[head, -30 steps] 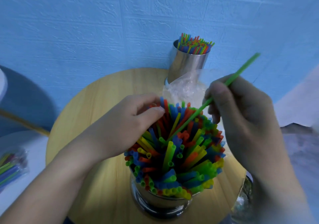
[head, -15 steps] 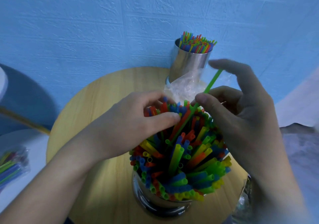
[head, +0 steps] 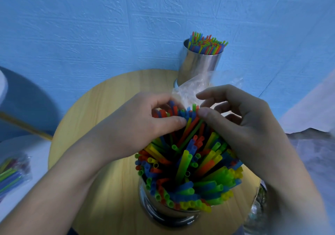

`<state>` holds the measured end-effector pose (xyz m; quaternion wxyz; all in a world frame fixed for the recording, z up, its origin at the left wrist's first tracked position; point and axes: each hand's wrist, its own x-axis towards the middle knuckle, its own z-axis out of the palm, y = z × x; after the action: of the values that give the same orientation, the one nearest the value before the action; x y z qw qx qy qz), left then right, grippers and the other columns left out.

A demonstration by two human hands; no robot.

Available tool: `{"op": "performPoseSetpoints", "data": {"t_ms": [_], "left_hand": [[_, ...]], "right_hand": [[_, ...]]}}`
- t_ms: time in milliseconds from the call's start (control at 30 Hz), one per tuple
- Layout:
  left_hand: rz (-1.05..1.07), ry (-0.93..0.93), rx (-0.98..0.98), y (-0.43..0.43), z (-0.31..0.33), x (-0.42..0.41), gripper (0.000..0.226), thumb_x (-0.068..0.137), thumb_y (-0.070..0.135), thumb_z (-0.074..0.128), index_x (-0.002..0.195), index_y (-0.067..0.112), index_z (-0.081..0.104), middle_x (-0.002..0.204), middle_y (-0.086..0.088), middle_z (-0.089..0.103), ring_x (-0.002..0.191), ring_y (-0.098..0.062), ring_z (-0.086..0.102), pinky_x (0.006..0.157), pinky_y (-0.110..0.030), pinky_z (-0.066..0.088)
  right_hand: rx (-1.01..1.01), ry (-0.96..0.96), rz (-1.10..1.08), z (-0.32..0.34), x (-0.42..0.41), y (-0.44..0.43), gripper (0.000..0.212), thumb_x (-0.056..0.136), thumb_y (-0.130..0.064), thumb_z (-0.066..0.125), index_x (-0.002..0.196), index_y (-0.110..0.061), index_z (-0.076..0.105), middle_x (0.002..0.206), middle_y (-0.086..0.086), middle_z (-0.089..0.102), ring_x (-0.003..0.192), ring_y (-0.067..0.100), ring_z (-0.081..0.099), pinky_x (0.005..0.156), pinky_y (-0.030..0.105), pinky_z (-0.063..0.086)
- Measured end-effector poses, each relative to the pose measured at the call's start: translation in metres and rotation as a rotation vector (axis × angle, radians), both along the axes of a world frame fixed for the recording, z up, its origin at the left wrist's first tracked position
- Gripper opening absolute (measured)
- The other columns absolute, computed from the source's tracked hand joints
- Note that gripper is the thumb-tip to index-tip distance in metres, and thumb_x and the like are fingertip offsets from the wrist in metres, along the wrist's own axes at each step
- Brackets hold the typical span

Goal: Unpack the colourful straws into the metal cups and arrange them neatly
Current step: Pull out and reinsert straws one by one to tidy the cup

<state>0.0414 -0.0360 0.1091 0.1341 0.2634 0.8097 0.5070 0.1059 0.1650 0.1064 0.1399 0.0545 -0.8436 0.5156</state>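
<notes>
**Centre.** A round, pale wooden counter (head: 101, 107) stands against a textured blue wall (head: 90, 26). At its near edge is a shiny cylindrical metal cup (head: 163, 214). It is packed with colourful plastic straws (head: 183, 164) in green, yellow, blue and orange-red. They fan outward above the rim with their open ends up.

**Hands.** The left hand (head: 137, 124) reaches in from the lower left. Its fingers (head: 155, 99) curl over the far side of the bunch and its thumb closes from the near side, so a cluster of straw tops is grasped between them. The right hand (head: 243, 126) comes in from the lower right. Its thumb lies against the straw tips just beside the left thumb, and its index finger is lifted clear above them. The remaining fingers are loosely bent behind the bunch, and from here I cannot tell whether they pinch a straw. One green straw tip (head: 194, 106) stands slightly above its neighbours, right by that thumb.

**Far edge.** A second tall metal cup (head: 197, 66) stands upright close to the wall, filled with a tidier bunch of straws (head: 208, 44). A crumpled clear plastic bag (head: 188, 89) lies between the two cups, at the foot of the far one.

**Left margin.** A clear packet of more straws (head: 12, 171) rests on a white surface (head: 36, 147), well apart from the counter.
</notes>
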Motion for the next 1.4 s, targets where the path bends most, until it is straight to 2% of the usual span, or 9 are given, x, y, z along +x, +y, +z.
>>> {"op": "performPoseSetpoints", "data": {"t_ms": [200, 400, 533, 633, 800, 933, 1100, 1267, 1400], "left_hand": [[-0.064, -0.095, 0.014, -0.0001, 0.0029, 0.0004, 0.014, 0.092, 0.028, 0.070, 0.103, 0.035, 0.076, 0.090, 0.012, 0.079, 0.083, -0.005, 0.076, 0.081, -0.023, 0.060], [-0.014, -0.031, 0.010, 0.0009, 0.0028, 0.0016, 0.006, 0.087, 0.034, 0.073, 0.093, 0.036, 0.077, 0.084, 0.007, 0.078, 0.079, -0.008, 0.075, 0.078, -0.032, 0.059], [0.015, 0.021, 0.037, 0.0029, 0.0039, 0.0038, 0.005, 0.084, 0.036, 0.075, 0.087, 0.037, 0.077, 0.076, 0.007, 0.075, 0.072, -0.006, 0.071, 0.069, -0.020, 0.055], [0.017, 0.025, 0.060, 0.0025, 0.0050, 0.0053, 0.011, 0.079, 0.041, 0.073, 0.087, 0.036, 0.079, 0.078, 0.013, 0.075, 0.075, -0.001, 0.072, 0.068, -0.011, 0.052], [0.026, 0.037, 0.109, 0.0023, 0.0055, 0.0075, 0.009, 0.082, 0.028, 0.076, 0.091, 0.029, 0.079, 0.083, 0.009, 0.077, 0.078, -0.002, 0.073, 0.071, -0.012, 0.053], [0.043, 0.042, 0.126, 0.0012, 0.0049, 0.0083, 0.014, 0.078, 0.036, 0.075, 0.091, 0.030, 0.078, 0.086, 0.005, 0.077, 0.081, -0.005, 0.073, 0.074, -0.018, 0.055], [0.051, 0.028, 0.144, 0.0008, 0.0035, 0.0082, 0.022, 0.075, 0.039, 0.075, 0.092, 0.025, 0.075, 0.088, 0.000, 0.078, 0.081, -0.013, 0.074, 0.079, -0.028, 0.058], [0.049, 0.032, 0.155, 0.0012, 0.0039, 0.0089, 0.020, 0.074, 0.037, 0.075, 0.089, 0.023, 0.075, 0.084, 0.002, 0.077, 0.076, -0.010, 0.074, 0.072, -0.022, 0.058], [0.034, 0.038, 0.151, 0.0023, 0.0055, 0.0091, 0.021, 0.074, 0.037, 0.075, 0.090, 0.025, 0.076, 0.086, 0.005, 0.077, 0.077, -0.007, 0.073, 0.074, -0.022, 0.059]], "right_hand": [[0.067, -0.087, 0.029, 0.0005, 0.0003, 0.0031, 0.026, 0.088, -0.045, 0.063, 0.111, -0.039, 0.075, 0.099, -0.021, 0.073, 0.089, 0.005, 0.069, 0.077, 0.035, 0.059], [0.049, -0.079, 0.110, 0.0021, 0.0025, 0.0031, 0.017, 0.094, -0.037, 0.063, 0.105, -0.037, 0.077, 0.095, -0.015, 0.076, 0.090, 0.006, 0.074, 0.080, 0.043, 0.061], [-0.003, -0.053, 0.126, 0.0020, 0.0025, 0.0024, 0.016, 0.093, -0.031, 0.065, 0.102, -0.036, 0.077, 0.093, -0.012, 0.077, 0.090, 0.010, 0.074, 0.081, 0.048, 0.061], [-0.035, -0.047, 0.127, 0.0013, 0.0019, 0.0035, 0.016, 0.091, -0.029, 0.067, 0.101, -0.033, 0.078, 0.093, -0.010, 0.078, 0.090, 0.010, 0.074, 0.082, 0.040, 0.061], [-0.082, -0.053, 0.135, -0.0004, 0.0007, 0.0063, 0.018, 0.089, -0.028, 0.069, 0.104, -0.031, 0.078, 0.094, -0.007, 0.078, 0.092, 0.010, 0.074, 0.079, 0.026, 0.057], [-0.134, -0.038, 0.157, -0.0018, -0.0006, 0.0054, 0.016, 0.089, -0.022, 0.070, 0.103, -0.027, 0.077, 0.089, -0.006, 0.077, 0.086, 0.008, 0.073, 0.075, 0.019, 0.053], [-0.169, -0.031, 0.160, -0.0021, -0.0007, 0.0037, 0.016, 0.087, -0.020, 0.071, 0.100, -0.026, 0.077, 0.088, -0.006, 0.076, 0.083, 0.006, 0.071, 0.073, 0.017, 0.052], [-0.162, -0.027, 0.134, -0.0009, -0.0002, 0.0026, 0.013, 0.086, -0.023, 0.072, 0.098, -0.027, 0.075, 0.092, 0.000, 0.076, 0.086, 0.013, 0.071, 0.076, 0.027, 0.055], [-0.179, -0.002, 0.135, 0.0006, 0.0009, -0.0004, 0.008, 0.087, -0.021, 0.071, 0.093, -0.026, 0.073, 0.087, -0.001, 0.073, 0.080, 0.009, 0.067, 0.071, 0.021, 0.051]]}}
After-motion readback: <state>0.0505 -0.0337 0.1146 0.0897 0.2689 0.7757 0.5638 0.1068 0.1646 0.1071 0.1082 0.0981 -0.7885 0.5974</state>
